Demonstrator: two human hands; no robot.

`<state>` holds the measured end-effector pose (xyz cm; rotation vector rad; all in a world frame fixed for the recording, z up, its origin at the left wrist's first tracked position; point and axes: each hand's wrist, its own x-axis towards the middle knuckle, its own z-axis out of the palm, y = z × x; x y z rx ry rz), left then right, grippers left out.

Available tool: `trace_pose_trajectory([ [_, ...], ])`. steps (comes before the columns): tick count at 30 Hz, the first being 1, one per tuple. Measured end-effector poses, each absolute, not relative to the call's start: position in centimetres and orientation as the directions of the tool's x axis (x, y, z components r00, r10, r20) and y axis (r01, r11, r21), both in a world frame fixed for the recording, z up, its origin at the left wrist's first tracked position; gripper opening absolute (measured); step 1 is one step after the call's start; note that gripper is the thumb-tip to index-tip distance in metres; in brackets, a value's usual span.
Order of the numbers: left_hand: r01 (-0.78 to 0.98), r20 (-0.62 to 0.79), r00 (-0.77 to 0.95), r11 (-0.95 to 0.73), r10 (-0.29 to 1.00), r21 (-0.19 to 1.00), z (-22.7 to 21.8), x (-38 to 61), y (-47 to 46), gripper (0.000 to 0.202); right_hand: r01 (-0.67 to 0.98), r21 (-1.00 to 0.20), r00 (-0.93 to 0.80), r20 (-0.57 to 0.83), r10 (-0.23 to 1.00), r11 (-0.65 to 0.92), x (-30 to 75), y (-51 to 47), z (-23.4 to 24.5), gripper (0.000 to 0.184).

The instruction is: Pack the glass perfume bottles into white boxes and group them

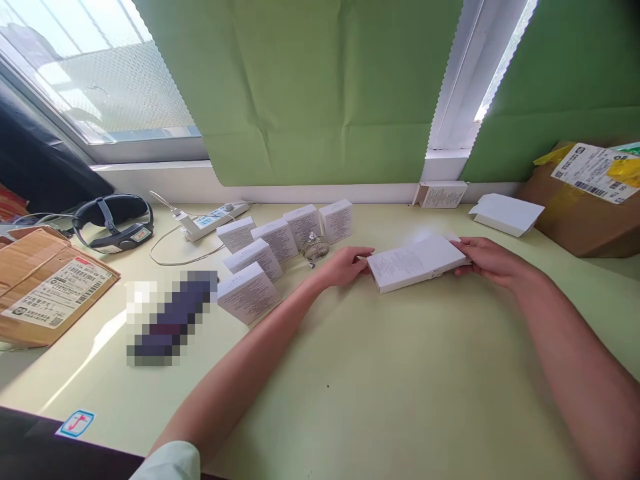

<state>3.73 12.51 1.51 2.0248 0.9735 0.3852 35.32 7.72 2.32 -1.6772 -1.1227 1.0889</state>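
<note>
A flat white carton (pixel 415 262) with small print lies on the pale green table (pixel 380 387), held at both ends. My left hand (pixel 347 266) grips its left end with curled fingers. My right hand (pixel 487 259) grips its right end. Just left of my left hand stands a small clear glass bottle (pixel 315 247). Beyond it, several closed white boxes (pixel 260 261) stand in a loose double row.
A white power strip (pixel 213 219) with cable and a black headset (pixel 113 220) lie at back left. Brown cardboard boxes sit at far left (pixel 43 287) and far right (pixel 583 200). An open white carton (pixel 505 213) and a small printed box (pixel 443 194) rest by the window sill.
</note>
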Motion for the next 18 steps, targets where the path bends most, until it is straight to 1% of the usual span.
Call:
trace_pose_trajectory([
  [1, 0.511, -0.129, 0.66, -0.315, 0.74, 0.8, 2.1, 3.7, 12.2, 0.057, 0.215, -0.933, 0.189, -0.25, 0.95, -0.288, 35.4, 7.7, 2.6, 0.013],
  [3, 0.542, -0.209, 0.678, -0.288, 0.704, 0.79, 3.0, 3.9, 11.6, 0.079, 0.184, -0.931, 0.125, -0.296, 0.947, -0.316, 35.5, 7.6, 3.1, 0.014],
  [5, 0.587, -0.236, 0.67, -0.308, 0.704, 0.749, 3.5, 4.4, 10.9, 0.098, 0.167, -0.933, 0.106, -0.305, 0.946, -0.319, 35.5, 7.4, 3.7, 0.012],
  [6, 0.611, -0.231, 0.656, -0.327, 0.718, 0.721, 3.6, 4.7, 10.5, 0.103, 0.162, -0.935, 0.101, -0.302, 0.948, -0.315, 35.4, 7.2, 4.0, 0.012],
  [7, 0.635, -0.217, 0.64, -0.349, 0.737, 0.69, 3.7, 5.0, 10.2, 0.104, 0.159, -0.937, 0.096, -0.297, 0.95, -0.31, 35.3, 7.1, 4.4, 0.012],
  [9, 0.669, -0.178, 0.611, -0.384, 0.771, 0.636, 3.7, 5.5, 9.6, 0.099, 0.157, -0.943, 0.077, -0.286, 0.955, -0.295, 35.0, 6.7, 5.2, 0.013],
  [11, 0.679, -0.154, 0.597, -0.394, 0.787, 0.62, 3.6, 5.8, 9.3, 0.092, 0.158, -0.945, 0.044, -0.282, 0.958, -0.286, 34.3, 6.2, 6.1, 0.01],
  [14, 0.648, -0.099, 0.584, -0.388, 0.806, 0.655, 3.2, 5.9, 9.4, 0.09, 0.167, -0.949, 0.012, -0.271, 0.963, -0.269, 33.1, 5.6, 7.6, 0.004],
  [16, 0.611, -0.047, 0.564, -0.378, 0.824, 0.695, 2.8, 6.0, 9.5, 0.091, 0.197, -0.954, 0.034, -0.226, 0.974, -0.228, 32.2, 5.4, 8.5, 0.007],
  [18, 0.57, -0.004, 0.54, -0.362, 0.842, 0.737, 2.4, 6.3, 9.4, 0.093, 0.263, -0.95, 0.099, -0.15, 0.984, -0.171, 31.5, 5.1, 9.3, 0.013],
])
